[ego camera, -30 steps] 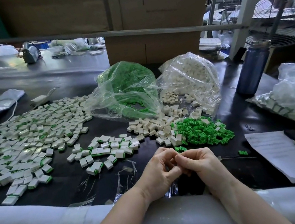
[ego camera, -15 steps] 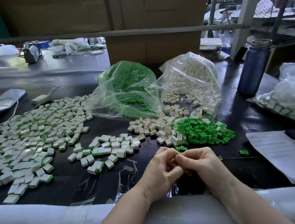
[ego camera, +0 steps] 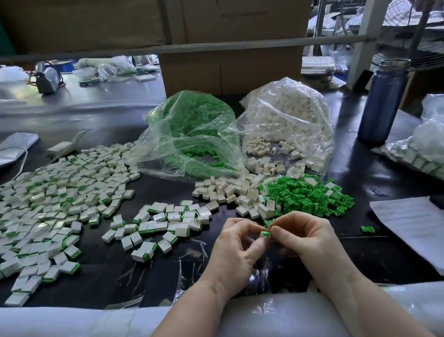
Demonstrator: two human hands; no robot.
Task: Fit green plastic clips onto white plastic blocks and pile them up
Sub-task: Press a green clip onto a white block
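Hands meet low in the head view, just above the near edge of the dark table (ego camera: 150, 271). The left hand (ego camera: 235, 257) and the right hand (ego camera: 312, 241) both have their fingers curled in, pinching between them one small green plastic clip (ego camera: 265, 233); whether a white block sits under it I cannot tell, since the fingers hide that. Just beyond the hands lies the loose heap of green plastic clips (ego camera: 304, 194), touching a spill of bare white plastic blocks (ego camera: 232, 187). A small scatter of finished white blocks with green edges (ego camera: 162, 225) sits to the left of these, and a far wider spread of finished blocks (ego camera: 36, 208) covers the left of the table. Behind stand a clear bag of green clips (ego camera: 194, 131) and a clear bag of white blocks (ego camera: 285, 116).

The likely trouble: the clip is tiny and held only at the fingertips, so a skewed push could make it spring away among the loose parts, or seat crooked. A stray green clip (ego camera: 367, 229) lies apart already, beside a white sheet of paper (ego camera: 419, 232).
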